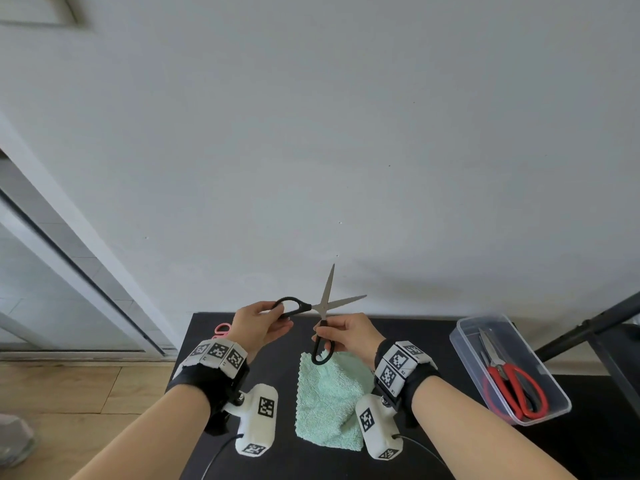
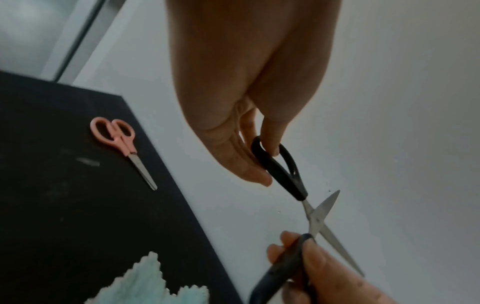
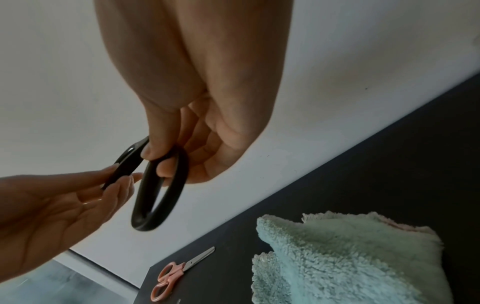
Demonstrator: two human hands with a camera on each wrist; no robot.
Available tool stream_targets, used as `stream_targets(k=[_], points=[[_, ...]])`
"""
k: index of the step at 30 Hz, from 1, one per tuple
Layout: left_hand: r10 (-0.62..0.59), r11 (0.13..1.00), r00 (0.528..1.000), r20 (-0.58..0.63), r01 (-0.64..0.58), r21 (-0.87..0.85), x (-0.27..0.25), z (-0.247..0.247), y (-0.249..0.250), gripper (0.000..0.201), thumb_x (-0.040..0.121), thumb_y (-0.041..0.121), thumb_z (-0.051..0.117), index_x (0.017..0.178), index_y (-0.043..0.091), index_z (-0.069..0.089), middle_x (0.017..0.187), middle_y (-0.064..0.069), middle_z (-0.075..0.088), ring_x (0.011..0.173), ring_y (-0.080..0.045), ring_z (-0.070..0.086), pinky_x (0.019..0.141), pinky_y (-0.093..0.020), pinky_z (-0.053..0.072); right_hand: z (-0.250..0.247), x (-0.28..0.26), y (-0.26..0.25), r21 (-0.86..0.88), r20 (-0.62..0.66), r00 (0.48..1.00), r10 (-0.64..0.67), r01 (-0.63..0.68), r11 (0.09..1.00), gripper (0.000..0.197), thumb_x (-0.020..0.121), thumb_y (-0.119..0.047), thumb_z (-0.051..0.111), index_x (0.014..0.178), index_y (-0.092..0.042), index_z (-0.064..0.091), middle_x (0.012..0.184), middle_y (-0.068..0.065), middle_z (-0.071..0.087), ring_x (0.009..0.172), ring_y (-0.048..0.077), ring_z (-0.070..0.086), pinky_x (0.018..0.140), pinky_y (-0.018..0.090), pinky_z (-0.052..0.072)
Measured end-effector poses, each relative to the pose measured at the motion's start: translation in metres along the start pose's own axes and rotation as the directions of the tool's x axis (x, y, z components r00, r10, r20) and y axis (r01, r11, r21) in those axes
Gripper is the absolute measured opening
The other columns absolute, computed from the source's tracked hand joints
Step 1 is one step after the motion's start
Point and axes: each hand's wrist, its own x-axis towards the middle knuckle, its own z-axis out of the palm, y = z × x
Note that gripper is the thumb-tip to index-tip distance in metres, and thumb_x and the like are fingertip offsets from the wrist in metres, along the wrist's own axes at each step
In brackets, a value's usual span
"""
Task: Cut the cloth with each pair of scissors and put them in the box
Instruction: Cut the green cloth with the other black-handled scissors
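Note:
I hold black-handled scissors (image 1: 323, 308) in the air above the table, blades spread wide apart. My left hand (image 1: 266, 322) pinches one black loop (image 2: 283, 164). My right hand (image 1: 341, 336) grips the other loop (image 3: 158, 189), thumb and fingers around it. Below them a mint-green cloth (image 1: 329, 400) lies on the black table (image 1: 450, 427). Pink scissors (image 2: 122, 148) lie shut at the table's far left corner. A clear plastic box (image 1: 464, 336) at the right holds red-handled scissors (image 1: 512, 386).
A white wall rises right behind the table. A black metal frame (image 1: 588, 327) slants in at the far right beside the box. Wooden floor and a sliding-door track lie to the left of the table.

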Motion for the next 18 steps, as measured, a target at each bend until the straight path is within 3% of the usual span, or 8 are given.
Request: stream_targets(k=[5, 8, 12, 18], points=[[-0.038, 0.975, 0.999, 0.005, 0.038, -0.218, 0.003, 0.001, -0.003, 0.022, 0.084, -0.001, 0.065, 0.103, -0.010, 0.061, 0.088, -0.015, 0.066, 0.079, -0.019, 0.067, 0.064, -0.019, 0.058, 0.006, 0.003, -0.002, 0.026, 0.016, 1.000, 0.009, -0.009, 1.000, 0.006, 0.088, -0.004, 0.063, 0.091, -0.005, 0.068, 0.080, 0.007, 0.069, 0.054, 0.008, 0.056, 0.063, 0.019, 0.052], [-0.066, 0.978, 0.998, 0.011, 0.067, -0.198, 0.004, 0.004, -0.005, 0.025, 0.084, 0.002, 0.067, 0.106, -0.007, 0.063, 0.092, -0.015, 0.070, 0.078, -0.019, 0.070, 0.069, -0.023, 0.059, 0.007, 0.003, -0.002, 0.045, 0.018, 1.000, 0.013, -0.014, 0.999, 0.007, 0.088, -0.005, 0.063, 0.093, -0.003, 0.068, 0.082, 0.008, 0.069, 0.055, 0.009, 0.056, 0.063, 0.019, 0.052], [-0.123, 0.983, 0.990, 0.064, 0.130, -0.131, 0.002, 0.010, -0.009, 0.029, 0.086, 0.014, 0.067, 0.108, -0.004, 0.064, 0.104, -0.016, 0.071, 0.094, -0.024, 0.068, 0.079, -0.029, 0.055, 0.008, 0.000, 0.000, 0.040, 0.040, 0.999, 0.017, -0.019, 0.999, 0.010, 0.088, -0.003, 0.063, 0.096, 0.001, 0.067, 0.082, 0.010, 0.068, 0.053, 0.007, 0.057, 0.063, 0.019, 0.053], [-0.170, 0.982, 0.976, 0.139, 0.180, -0.059, -0.002, 0.020, -0.017, 0.034, 0.083, 0.010, 0.069, 0.112, -0.007, 0.063, 0.109, -0.024, 0.068, 0.081, -0.025, 0.070, 0.061, -0.026, 0.057, 0.016, -0.004, 0.002, 0.039, 0.063, 0.998, 0.010, -0.012, 0.999, 0.014, 0.086, -0.002, 0.064, 0.099, 0.000, 0.070, 0.070, 0.001, 0.067, 0.055, 0.006, 0.056, 0.065, 0.020, 0.052]])
